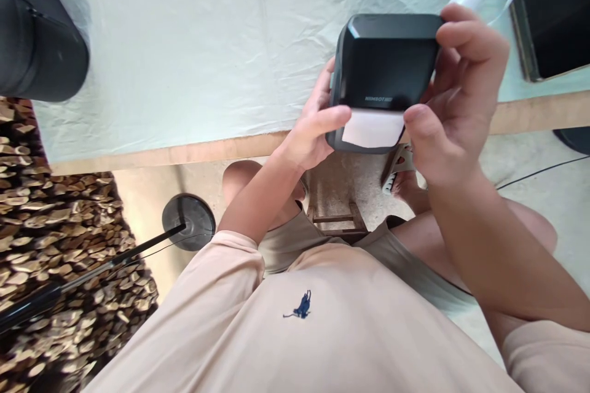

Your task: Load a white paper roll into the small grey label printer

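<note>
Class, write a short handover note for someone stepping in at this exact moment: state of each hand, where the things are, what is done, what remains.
Left hand: grips the left side of the small black box-shaped label printer, thumb near its slot.
Right hand: wraps the printer's right side, thumb beside the white paper strip.
Position: printer held in the air over the near edge of the pale cloth-covered table.
Done: white paper already shows at the slot.
Left: paper not torn off; printer not set down.
</note>
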Demonstrator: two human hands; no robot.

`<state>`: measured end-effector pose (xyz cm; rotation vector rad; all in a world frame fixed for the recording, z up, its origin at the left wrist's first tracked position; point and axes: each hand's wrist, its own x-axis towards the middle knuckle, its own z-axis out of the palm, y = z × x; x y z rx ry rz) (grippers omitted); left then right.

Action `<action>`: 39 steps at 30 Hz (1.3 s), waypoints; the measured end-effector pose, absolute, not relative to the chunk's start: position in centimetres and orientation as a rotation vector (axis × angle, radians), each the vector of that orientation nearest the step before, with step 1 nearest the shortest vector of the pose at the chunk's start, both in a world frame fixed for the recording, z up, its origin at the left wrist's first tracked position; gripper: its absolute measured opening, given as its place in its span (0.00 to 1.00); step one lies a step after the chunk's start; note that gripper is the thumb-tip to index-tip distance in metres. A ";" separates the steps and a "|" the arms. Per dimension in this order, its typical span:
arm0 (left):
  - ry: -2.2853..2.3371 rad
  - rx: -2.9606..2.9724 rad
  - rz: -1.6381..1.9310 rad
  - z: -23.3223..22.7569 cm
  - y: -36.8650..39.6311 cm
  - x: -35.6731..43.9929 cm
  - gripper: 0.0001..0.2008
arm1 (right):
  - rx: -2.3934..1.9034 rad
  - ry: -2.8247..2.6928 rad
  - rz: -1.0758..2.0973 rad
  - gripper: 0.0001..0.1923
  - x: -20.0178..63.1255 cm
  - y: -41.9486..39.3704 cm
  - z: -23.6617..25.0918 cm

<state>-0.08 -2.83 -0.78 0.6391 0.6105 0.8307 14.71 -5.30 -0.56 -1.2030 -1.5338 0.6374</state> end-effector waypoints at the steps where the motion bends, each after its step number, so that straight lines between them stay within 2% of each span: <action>1: 0.629 0.633 0.822 -0.7 -2.8 0.0 0.24 | -1.218 -1.513 0.729 0.29 14.5 -5.4 -0.6; 7: 0.738 0.687 0.821 -0.5 -3.1 0.3 0.16 | -1.218 -1.384 1.034 0.30 13.7 -5.6 0.0; 13: 0.646 0.755 0.864 -0.9 -2.9 0.3 0.13 | -1.100 -1.271 1.254 0.33 14.1 -5.1 0.1; 21: 0.665 0.693 0.892 -1.1 -2.8 0.3 0.15 | -1.221 -1.372 1.219 0.36 14.4 -4.4 -0.7; 27: 0.700 0.504 1.004 -1.4 -2.6 0.4 0.13 | -1.250 -1.429 1.076 0.34 13.9 -4.2 -1.2; 33: 0.731 0.456 0.956 -0.9 -2.5 1.0 0.11 | -1.330 -1.581 0.955 0.32 13.9 -4.4 -1.1; 39: 0.715 0.409 0.928 -0.4 -2.2 1.3 0.12 | -1.322 -1.461 1.071 0.30 14.2 -4.3 -1.1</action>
